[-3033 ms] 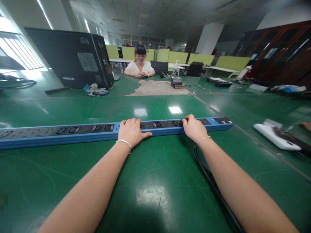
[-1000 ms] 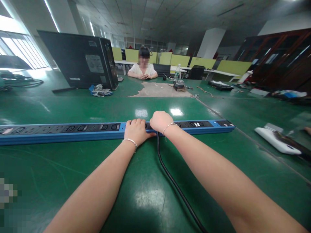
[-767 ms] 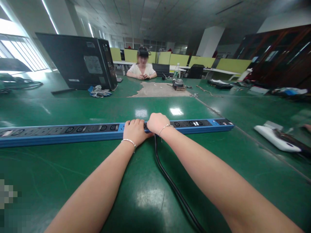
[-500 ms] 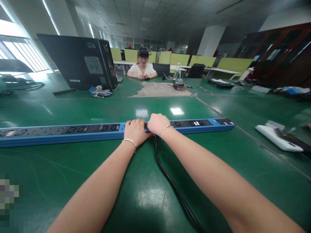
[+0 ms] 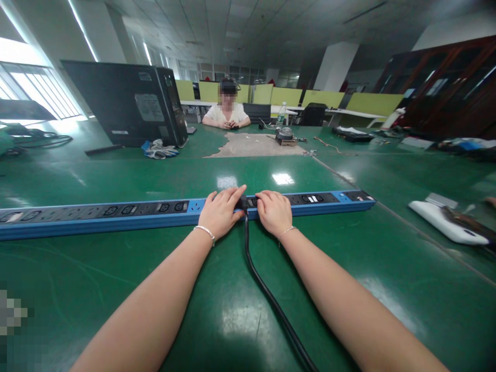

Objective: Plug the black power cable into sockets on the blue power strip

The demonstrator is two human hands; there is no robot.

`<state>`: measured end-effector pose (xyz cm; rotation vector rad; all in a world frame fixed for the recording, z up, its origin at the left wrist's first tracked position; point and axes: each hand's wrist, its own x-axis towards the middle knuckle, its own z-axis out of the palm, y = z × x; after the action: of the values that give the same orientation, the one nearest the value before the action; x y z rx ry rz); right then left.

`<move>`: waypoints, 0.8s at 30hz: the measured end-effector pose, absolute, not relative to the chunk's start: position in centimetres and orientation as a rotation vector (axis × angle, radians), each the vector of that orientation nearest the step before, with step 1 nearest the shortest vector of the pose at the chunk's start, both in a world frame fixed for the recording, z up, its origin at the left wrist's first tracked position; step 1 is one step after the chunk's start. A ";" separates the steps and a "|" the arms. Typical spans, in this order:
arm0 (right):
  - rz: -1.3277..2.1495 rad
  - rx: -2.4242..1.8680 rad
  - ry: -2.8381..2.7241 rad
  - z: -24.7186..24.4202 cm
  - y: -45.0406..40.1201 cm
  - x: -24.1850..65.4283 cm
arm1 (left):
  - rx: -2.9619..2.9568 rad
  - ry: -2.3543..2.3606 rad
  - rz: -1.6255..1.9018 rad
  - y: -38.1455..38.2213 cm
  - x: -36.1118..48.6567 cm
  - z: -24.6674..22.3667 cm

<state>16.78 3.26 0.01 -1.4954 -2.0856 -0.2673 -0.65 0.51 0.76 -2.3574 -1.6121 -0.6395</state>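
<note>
A long blue power strip (image 5: 116, 223) with black sockets on top lies across the green table. A black plug (image 5: 243, 202) sits on it near the middle, seemingly in a socket, and its black power cord (image 5: 267, 289) runs down towards me. My left hand (image 5: 220, 211) grips the strip just left of the plug, with its thumb by the near side and the index finger stretched past the plug. To the right of the plug my right hand (image 5: 276, 211) is closed over the strip, its fingertips on top near a socket.
A black computer case (image 5: 127, 103) stands at the back left, with gloves (image 5: 159, 149) before it. Across the table sits a person (image 5: 227, 113) near a bottle (image 5: 281, 114). A white device (image 5: 449, 222) lies at the right.
My right hand has come off the plug and moved right onto the strip, so the plug now shows. My left hand stays on the strip, its index finger now stretched out.
</note>
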 end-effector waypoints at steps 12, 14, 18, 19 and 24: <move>-0.203 -1.479 -2.117 -0.3 3.1 16.6 | -2.282 -1.739 -0.747 1.1 1.1 1.0; -0.203 -1.475 -2.118 -0.3 3.1 16.6 | -2.275 -1.742 -0.749 1.0 1.2 1.0; -0.227 -1.467 -2.098 -0.5 3.2 16.5 | -2.340 -1.656 -0.780 1.2 1.1 0.8; -0.233 -1.467 -2.090 -0.6 3.3 16.5 | -2.348 -1.643 -0.794 1.3 1.1 0.7; -0.225 -1.475 -2.077 -0.6 3.4 16.4 | -2.345 -1.609 -0.866 1.4 0.9 0.0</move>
<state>16.41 3.39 -0.62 -1.4749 -2.0766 -0.2248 0.94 1.40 0.04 -2.3453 -1.6088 -0.8660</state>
